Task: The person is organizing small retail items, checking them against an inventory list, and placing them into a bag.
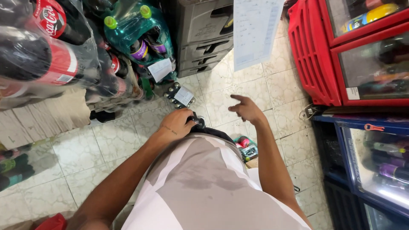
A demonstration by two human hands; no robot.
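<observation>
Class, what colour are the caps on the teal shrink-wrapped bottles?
Yellow-green caps, best seen in the head view.

My left hand [178, 123] covers most of a small black thing [198, 122], can't tell what it is. My shirt [204, 179] hides the floor stuff [246, 148] partly. Fridges [366, 51] cut off at right edge.

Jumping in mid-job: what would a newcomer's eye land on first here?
Probably the shrink-wrapped dark soda bottles stacked at upper left, and the red glass-door cooler at upper right. Between them, over the tiled floor, the left hand grips a small black object while the right hand hangs open.
</observation>
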